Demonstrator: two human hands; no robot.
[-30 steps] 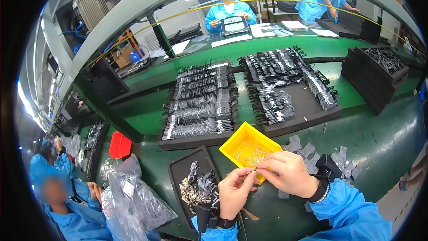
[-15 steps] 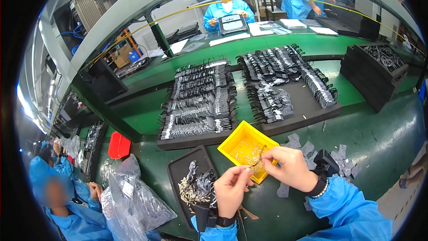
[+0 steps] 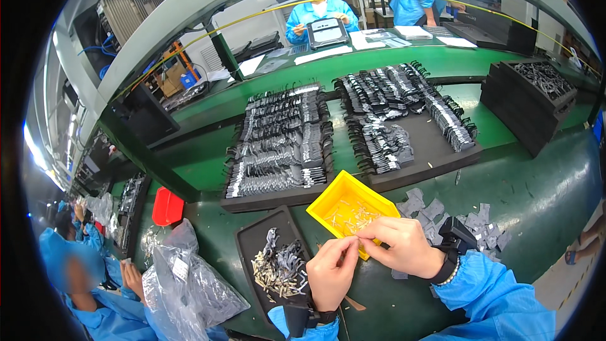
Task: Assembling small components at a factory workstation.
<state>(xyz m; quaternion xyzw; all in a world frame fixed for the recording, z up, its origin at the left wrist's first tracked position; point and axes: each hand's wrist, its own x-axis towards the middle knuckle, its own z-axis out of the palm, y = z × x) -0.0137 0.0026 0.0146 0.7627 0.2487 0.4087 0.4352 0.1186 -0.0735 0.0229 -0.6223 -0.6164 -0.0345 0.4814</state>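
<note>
My left hand point(image 3: 329, 273) and my right hand point(image 3: 404, 245) meet at the fingertips just in front of the yellow bin point(image 3: 374, 194), over its near edge. Both pinch closed; whatever lies between the fingers is too small and covered to make out. Small pale slips point(image 3: 353, 216) lie scattered in the bin. Left of my left hand, a black tray point(image 3: 268, 224) holds a heap of grey parts point(image 3: 289, 259) and beige strips point(image 3: 268, 278). Flat grey pieces point(image 3: 483, 230) are spread on the green table beyond my right wrist.
Two black foam trays, the left point(image 3: 271, 201) and right point(image 3: 435, 158), carry rows of dark cabled parts. Stacked black boxes point(image 3: 514, 110) stand far right. Left are a red bin point(image 3: 168, 207), a clear plastic bag point(image 3: 189, 284) and a co-worker point(image 3: 82, 278). Another person point(image 3: 322, 12) sits opposite.
My hands have drawn together, fingertips now touching, and my right hand has come slightly lower. The small dark strip seen between them before is now hidden. The co-worker at left has shifted their hands.
</note>
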